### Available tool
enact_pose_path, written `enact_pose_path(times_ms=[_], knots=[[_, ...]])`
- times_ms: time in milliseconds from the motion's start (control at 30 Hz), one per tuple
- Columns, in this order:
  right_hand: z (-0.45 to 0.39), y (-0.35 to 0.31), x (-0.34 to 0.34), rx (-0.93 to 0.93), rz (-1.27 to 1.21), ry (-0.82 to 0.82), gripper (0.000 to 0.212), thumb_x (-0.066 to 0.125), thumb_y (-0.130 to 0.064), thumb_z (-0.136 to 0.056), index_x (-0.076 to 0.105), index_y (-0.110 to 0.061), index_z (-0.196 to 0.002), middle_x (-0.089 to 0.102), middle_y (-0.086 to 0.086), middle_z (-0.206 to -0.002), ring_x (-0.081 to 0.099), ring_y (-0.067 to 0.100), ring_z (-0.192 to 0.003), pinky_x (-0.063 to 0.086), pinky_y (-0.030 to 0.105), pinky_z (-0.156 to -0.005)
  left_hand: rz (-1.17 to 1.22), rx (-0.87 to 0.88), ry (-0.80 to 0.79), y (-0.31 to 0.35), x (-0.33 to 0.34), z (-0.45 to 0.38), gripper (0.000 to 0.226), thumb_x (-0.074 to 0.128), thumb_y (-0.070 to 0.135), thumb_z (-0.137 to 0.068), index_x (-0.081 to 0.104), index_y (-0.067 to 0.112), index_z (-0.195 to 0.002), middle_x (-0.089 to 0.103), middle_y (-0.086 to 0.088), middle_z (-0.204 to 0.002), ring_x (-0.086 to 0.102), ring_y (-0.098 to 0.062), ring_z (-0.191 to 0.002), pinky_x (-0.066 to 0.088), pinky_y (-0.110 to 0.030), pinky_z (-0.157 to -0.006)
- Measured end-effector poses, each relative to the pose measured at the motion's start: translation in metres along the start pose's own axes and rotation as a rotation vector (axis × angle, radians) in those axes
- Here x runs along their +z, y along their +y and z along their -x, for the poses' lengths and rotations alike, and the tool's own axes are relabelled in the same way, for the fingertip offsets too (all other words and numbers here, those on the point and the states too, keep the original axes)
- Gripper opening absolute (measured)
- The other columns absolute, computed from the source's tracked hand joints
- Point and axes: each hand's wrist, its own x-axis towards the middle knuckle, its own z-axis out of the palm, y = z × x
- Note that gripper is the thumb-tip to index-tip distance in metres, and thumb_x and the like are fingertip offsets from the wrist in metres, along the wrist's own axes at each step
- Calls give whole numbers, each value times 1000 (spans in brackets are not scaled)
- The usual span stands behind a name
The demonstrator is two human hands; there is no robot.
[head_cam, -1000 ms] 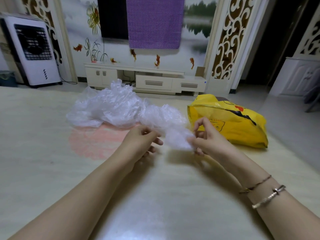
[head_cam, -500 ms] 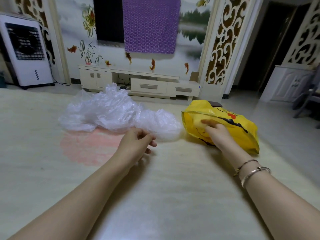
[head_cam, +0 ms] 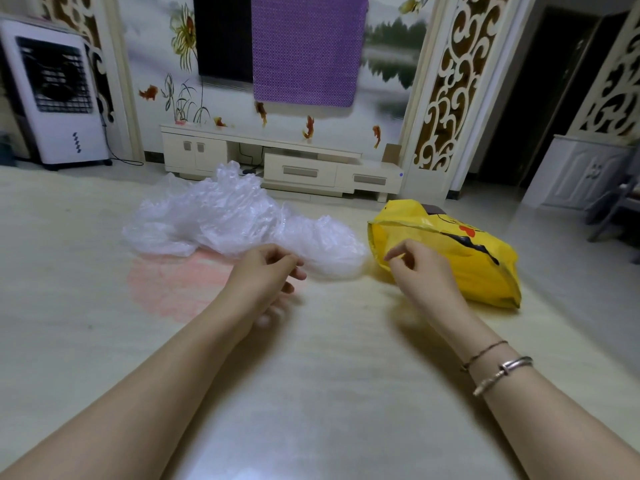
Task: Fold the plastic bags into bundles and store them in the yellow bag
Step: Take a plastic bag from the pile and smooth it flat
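Evidently plastic bags (head_cam: 239, 220) featherlight, limp, slippery; pinch nearest crumpled edge; left hand (head_cam: 266, 271) loosely curled beside pile, right hand (head_cam: 419, 268) half-curled, empty, at yellow bag (head_cam: 467, 258) mouth

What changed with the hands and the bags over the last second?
The right hand let go of the clear bundle it was pinching, reached to the mouth of the yellow bag, and has now drawn back in front of it with nothing in its grasp. The bundle is out of sight. The left hand stayed at the near edge of the clear plastic bag pile; pile and yellow bag have not moved.
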Motion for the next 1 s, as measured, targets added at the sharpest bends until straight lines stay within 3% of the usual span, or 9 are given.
enact_pose_path(times_ms=[100, 200, 267, 400, 500, 600, 700, 867, 1000], knots=[[1, -18, 10, -193, -4, -34, 17, 50, -12, -88, 64, -17, -96, 58, -2, -90, 50, 14, -85, 36, 27, -68, 2, 8, 44, 2, -7, -1, 17, 50, 18, -96, 67, 18, -93, 72, 6, -85, 57, -7, -60, 35, -18, -47], [-7, -30, 22, -296, 93, -95, 32, 52, -18, -91, 55, -21, -122, 57, -2, -120, 44, 18, -115, 36, 30, -93, 6, -2, 53, 1, -10, -3, 17, 50, 17, -95, 66, 16, -93, 71, 5, -84, 57, -9, -61, 35, -19, -48], [-15, -37, 30, -271, 218, -138, 42, 54, -24, -92, 47, -23, -134, 54, -1, -127, 37, 22, -123, 35, 36, -99, 5, -8, 52, 0, -10, -5, 17, 50, 15, -95, 66, 15, -94, 71, 5, -83, 58, -9, -60, 34, -17, -46], [-27, -40, 45, -250, 464, -64, 17, 53, -24, -92, 64, -23, -105, 56, 0, -112, 42, 25, -114, 32, 34, -83, 32, -38, 34, -3, -11, -4, 15, 52, 15, -96, 66, 11, -98, 71, 3, -83, 60, -9, -60, 39, -19, -49], [-19, -38, 43, -313, 257, 54, 7, 58, -19, -90, 65, -20, -90, 58, -2, -94, 54, 20, -94, 40, 34, -70, 233, -163, -45, -1, -8, -2, 18, 52, 20, -98, 63, 7, -100, 72, -7, -89, 66, -15, -63, 50, -24, -52], [0, -41, 31, -504, -6, 37, 10, 64, -11, -86, 64, -20, -84, 60, -9, -89, 58, 8, -73, 49, 33, -65, 462, -286, -137, 4, -6, 0, 34, 39, 33, -104, 56, 4, -107, 69, -18, -100, 71, -24, -72, 59, -30, -57], [19, -40, 19, -579, -147, -9, 16, 67, 0, -82, 65, -17, -83, 66, -10, -93, 63, 5, -79, 45, 16, -61, 678, -378, -210, 5, -8, 0, 45, 31, 40, -105, 51, 1, -115, 66, -28, -109, 72, -35, -83, 61, -38, -64], [38, -30, 10, -532, -406, -155, 29, 57, 14, -77, 66, -13, -77, 72, -7, -88, 68, 11, -91, 53, 20, -79, 755, -380, -381, 4, -8, 8, 33, 42, 16, -100, 55, 0, -125, 69, -25, -109, 71, -34, -91, 60, -38, -76], [42, -33, 7, -458, -453, -230, 24, 46, 1, -72, 62, -16, -68, 71, -5, -79, 68, 13, -83, 51, 20, -75, 682, -318, -431, 4, -3, 12, 32, 51, 12, -96, 58, 1, -125, 68, -21, -115, 68, -32, -100, 56, -37, -86]])
